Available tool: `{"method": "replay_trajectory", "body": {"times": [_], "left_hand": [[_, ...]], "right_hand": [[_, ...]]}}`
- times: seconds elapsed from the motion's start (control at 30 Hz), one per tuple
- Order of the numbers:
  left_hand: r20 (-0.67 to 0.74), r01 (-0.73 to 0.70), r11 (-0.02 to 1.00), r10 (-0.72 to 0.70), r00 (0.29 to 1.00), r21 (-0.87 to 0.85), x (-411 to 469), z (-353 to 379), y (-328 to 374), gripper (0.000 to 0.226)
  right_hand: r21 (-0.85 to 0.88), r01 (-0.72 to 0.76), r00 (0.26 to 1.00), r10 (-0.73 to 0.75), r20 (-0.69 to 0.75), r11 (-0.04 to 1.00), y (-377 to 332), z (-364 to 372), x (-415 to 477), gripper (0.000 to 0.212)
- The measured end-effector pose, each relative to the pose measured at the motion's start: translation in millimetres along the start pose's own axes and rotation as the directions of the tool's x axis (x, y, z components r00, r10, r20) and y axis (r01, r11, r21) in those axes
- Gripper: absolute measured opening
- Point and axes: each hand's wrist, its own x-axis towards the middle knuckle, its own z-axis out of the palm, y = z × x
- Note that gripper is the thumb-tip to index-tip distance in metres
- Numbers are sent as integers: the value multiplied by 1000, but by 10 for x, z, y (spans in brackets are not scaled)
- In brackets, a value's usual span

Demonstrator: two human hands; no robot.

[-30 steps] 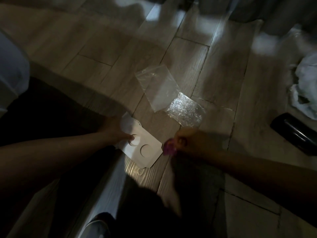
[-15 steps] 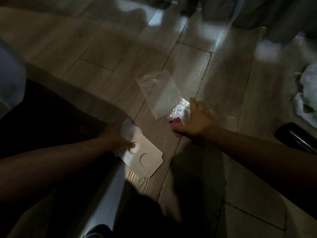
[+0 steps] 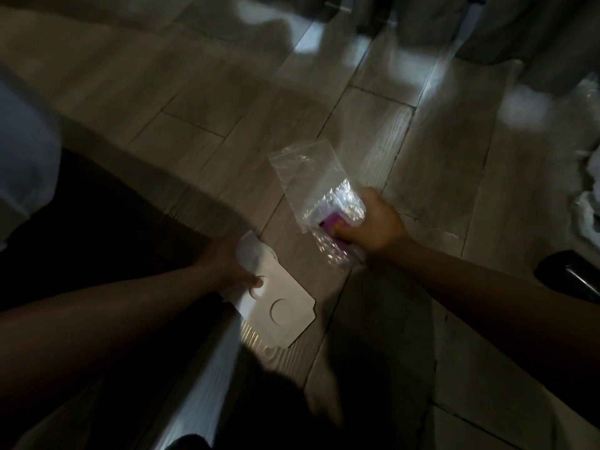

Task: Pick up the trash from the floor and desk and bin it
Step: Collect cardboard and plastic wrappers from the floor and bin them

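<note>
My left hand [image 3: 227, 264] grips a white card insert [image 3: 282, 310] with round cut-outs, held low over the wooden floor. My right hand [image 3: 373, 222] is closed on a small pink wrapper [image 3: 334, 224] and on crinkled clear plastic film [image 3: 337, 206], which is lifted off the floor and hangs below the hand. A flat clear plastic bag [image 3: 302, 170] lies on the floor just beyond, its near end under the film.
A black cylindrical object [image 3: 571, 274] lies on the floor at the right edge. White crumpled bags [image 3: 587, 196] sit further right. Dark furniture legs and fabric [image 3: 487, 27] stand at the top. A pale rail [image 3: 201, 378] runs bottom left.
My right hand, holding the pink wrapper, moved forward to the crinkled film, closed on it and raised it. My left hand kept its hold on the white card.
</note>
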Motion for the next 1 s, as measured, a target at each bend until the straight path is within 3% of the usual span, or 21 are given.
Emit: {"method": "replay_trajectory", "body": {"times": [0.07,0.2,0.3,0.4,0.5,0.6,0.73,0.83,1.0], "left_hand": [[-3,0,1000,0,1000,5,3,2,9,86],[-15,-11,999,12,1000,35,-7,13,25,84],[-13,-15,1000,16,1000,18,0,8,29,81],[-23,-2,1000,3,1000,28,-18,-1,31,77],[-19,-6,1000,6,1000,25,-39,-1,48,82],[-3,3,1000,-3,1000,-4,-80,0,91,82],[-6,-2,990,1,1000,-144,-161,-83,261,72],[-19,10,953,-17,1000,-304,-215,-222,512,65],[-157,-55,920,-7,988,-388,-206,-459,1088,70]], "right_hand": [[29,4,1000,-3,-17,1000,-105,41,178,76],[-389,-77,997,68,-36,918,-162,196,498,101],[-511,-154,987,153,-46,845,-130,322,556,116],[-439,-137,991,126,-53,888,-133,375,582,118],[-292,-95,995,97,-7,952,-131,385,536,101],[-180,-161,985,169,25,970,-96,300,443,81],[-32,-200,980,200,17,979,-64,-36,299,65],[-13,-181,983,181,-38,983,-101,-376,145,65],[73,-166,953,179,-245,983,-304,-975,-51,63]]}}
